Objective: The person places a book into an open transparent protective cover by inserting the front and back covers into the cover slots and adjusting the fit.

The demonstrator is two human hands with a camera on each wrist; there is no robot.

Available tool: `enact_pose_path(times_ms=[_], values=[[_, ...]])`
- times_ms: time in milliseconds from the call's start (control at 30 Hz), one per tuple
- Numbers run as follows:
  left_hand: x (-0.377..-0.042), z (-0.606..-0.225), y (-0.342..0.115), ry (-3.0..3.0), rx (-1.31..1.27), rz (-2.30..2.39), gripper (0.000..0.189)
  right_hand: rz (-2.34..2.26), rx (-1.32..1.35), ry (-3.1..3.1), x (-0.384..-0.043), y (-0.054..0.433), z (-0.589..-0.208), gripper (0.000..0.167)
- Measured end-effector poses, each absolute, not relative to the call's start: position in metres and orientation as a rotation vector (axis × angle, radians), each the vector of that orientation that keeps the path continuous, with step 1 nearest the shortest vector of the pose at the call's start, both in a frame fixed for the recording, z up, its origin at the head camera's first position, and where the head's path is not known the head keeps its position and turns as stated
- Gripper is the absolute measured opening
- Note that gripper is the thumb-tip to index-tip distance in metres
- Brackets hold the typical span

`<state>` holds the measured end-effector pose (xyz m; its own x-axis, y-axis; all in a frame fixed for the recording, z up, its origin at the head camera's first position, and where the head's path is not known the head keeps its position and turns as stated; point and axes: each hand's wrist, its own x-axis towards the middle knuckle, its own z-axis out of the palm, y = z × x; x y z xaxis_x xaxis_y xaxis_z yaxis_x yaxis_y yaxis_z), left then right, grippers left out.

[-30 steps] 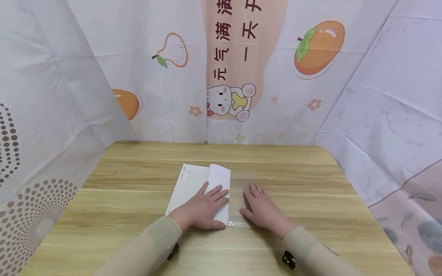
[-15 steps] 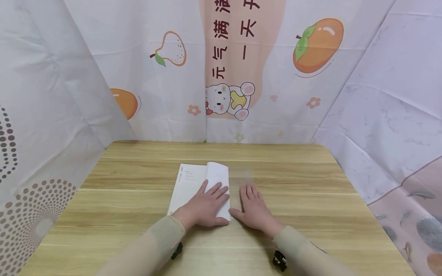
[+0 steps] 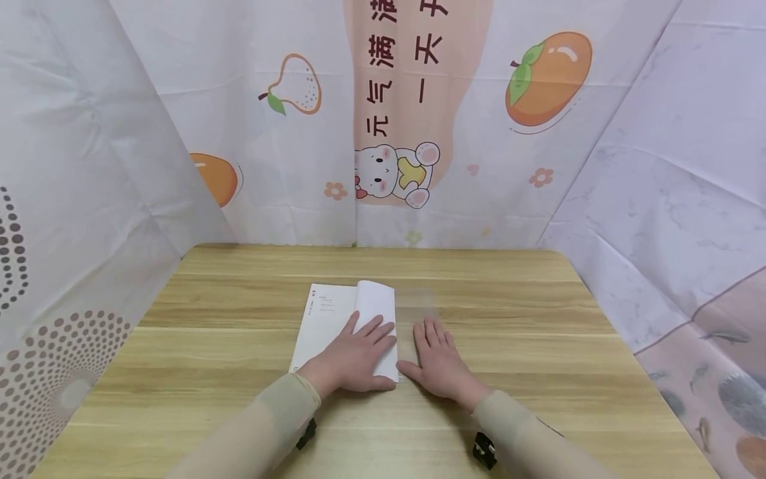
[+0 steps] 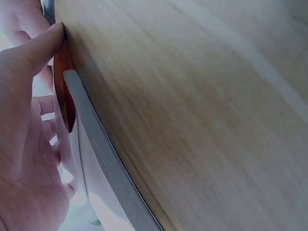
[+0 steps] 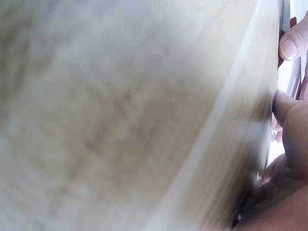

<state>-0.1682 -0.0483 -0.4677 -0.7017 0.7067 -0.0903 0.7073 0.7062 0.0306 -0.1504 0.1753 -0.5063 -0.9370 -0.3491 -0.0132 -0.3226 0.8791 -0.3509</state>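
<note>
A white book (image 3: 323, 319) with small print along its left side lies on the table, its thick page edge showing in the left wrist view. Over its right part a white cover or leaf (image 3: 377, 303) is bent, bulging at the top. My left hand (image 3: 356, 359) presses flat on that leaf with fingers spread, thumb at its lower right corner. From under the leaf's right edge a clear plastic sheet (image 3: 415, 303) sticks out, barely visible. My right hand (image 3: 439, 362) rests on this sheet with straight fingers, its thumb tip close to the leaf's edge.
The wooden table (image 3: 239, 426) has a back edge against a hanging printed cloth (image 3: 287, 166). More cloth hangs on the left and right sides. A black wrist device (image 3: 485, 450) sits under the right forearm.
My right hand has moved left along the clear sheet, bringing its thumb near the leaf's edge. My left hand stays pressed on the bent leaf. In the last half second little has changed.
</note>
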Motion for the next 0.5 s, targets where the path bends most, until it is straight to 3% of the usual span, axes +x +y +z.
enact_pose_path(times_ms=[500], values=[[-0.1703, -0.4696, -0.0506, 2.837, 1.141, -0.014, 0.080, -0.544, -0.548, 2.964, -0.1520, 0.1778, -0.5102, 0.088]])
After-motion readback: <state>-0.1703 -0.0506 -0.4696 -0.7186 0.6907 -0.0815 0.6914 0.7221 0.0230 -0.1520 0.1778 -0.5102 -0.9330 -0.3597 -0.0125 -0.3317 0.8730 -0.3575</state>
